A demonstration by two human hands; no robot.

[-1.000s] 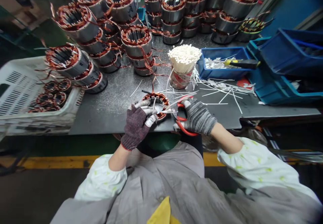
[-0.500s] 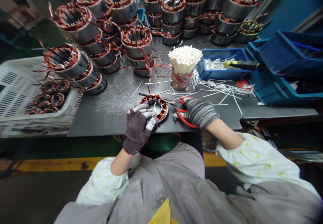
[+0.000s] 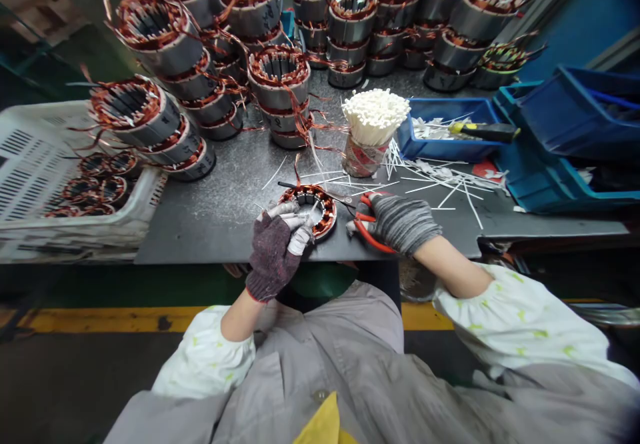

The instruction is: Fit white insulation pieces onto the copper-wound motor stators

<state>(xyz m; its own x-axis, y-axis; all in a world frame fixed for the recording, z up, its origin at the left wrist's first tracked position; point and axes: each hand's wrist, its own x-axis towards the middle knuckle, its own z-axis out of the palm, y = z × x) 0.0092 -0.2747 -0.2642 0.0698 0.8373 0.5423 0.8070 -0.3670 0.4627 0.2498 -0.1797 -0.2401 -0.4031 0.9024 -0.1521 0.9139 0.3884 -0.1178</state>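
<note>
A small ring-shaped stator (image 3: 327,216) with copper windings lies near the front edge of the dark table. My left hand (image 3: 277,244), in a dark purple glove with white-wrapped fingertips, grips its left side, fingers closed on it. Red-handled scissors or pliers (image 3: 369,227) are held in my right hand (image 3: 403,223), which wears a grey striped glove; the tool's dark tip points left at the ring's right rim. A thin dark tube and a copper wire stick out from the ring's back side. Behind the ring stands a bundle of white sticks (image 3: 376,117) in a wrapped holder.
Stacks of larger wound stators (image 3: 279,91) fill the table's back and left. A white crate (image 3: 30,221) with small stators sits at the left. Blue bins (image 3: 575,177) stand at the right, beside a blue tray (image 3: 445,151) holding scraps and a yellow-black tool. Loose white sticks (image 3: 450,187) lie around.
The view has shifted slightly, so most things appear a little further right. Both hands keep their hold on the ring and the red-handled tool.
</note>
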